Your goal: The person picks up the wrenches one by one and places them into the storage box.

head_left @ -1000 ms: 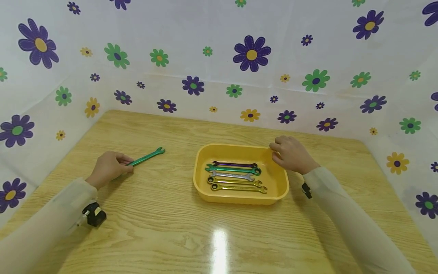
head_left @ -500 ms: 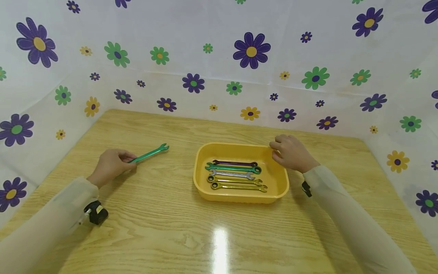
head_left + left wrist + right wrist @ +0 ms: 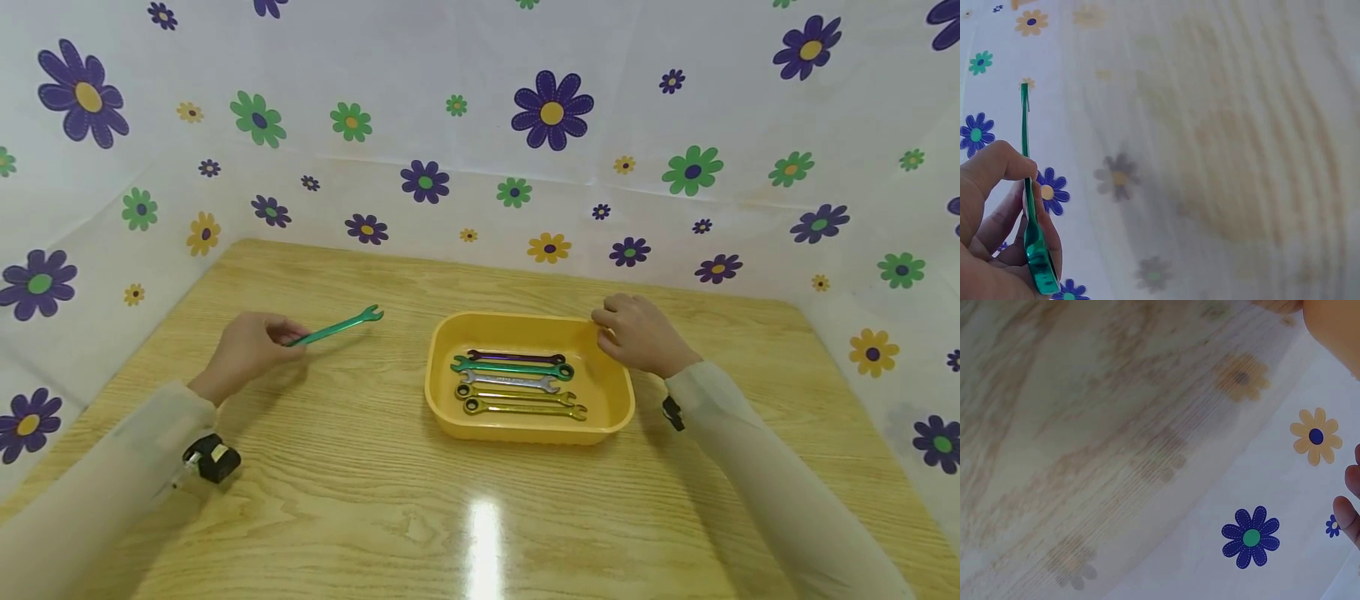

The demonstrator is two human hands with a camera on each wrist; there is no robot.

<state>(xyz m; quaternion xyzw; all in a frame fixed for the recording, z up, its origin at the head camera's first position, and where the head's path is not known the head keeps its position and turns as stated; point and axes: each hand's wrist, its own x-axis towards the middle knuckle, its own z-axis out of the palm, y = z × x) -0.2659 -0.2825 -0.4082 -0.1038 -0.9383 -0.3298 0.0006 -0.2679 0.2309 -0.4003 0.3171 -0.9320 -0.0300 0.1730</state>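
My left hand [image 3: 251,348] pinches a green wrench [image 3: 337,326] between thumb and fingers, held just above the table, its open end pointing right and away. In the left wrist view the green wrench [image 3: 1026,144] is seen edge-on, its other end lying along the palm. My right hand [image 3: 636,335] grips the back right corner of a yellow plastic basin [image 3: 525,434]. Inside the basin lie a purple wrench [image 3: 513,357], another green wrench [image 3: 510,367], a silver wrench [image 3: 510,382] and two gold wrenches, the nearer gold wrench [image 3: 525,409] lying in front.
The wooden table [image 3: 360,500] carries a bright light reflection at the front. A white flowered cloth [image 3: 480,108] stands along the back and both sides. Black wrist cameras, such as the left camera [image 3: 213,458], hang below the sleeves.
My left hand has moved slightly right and away, lifting the green wrench a little. The right hand and the basin have stayed in place.
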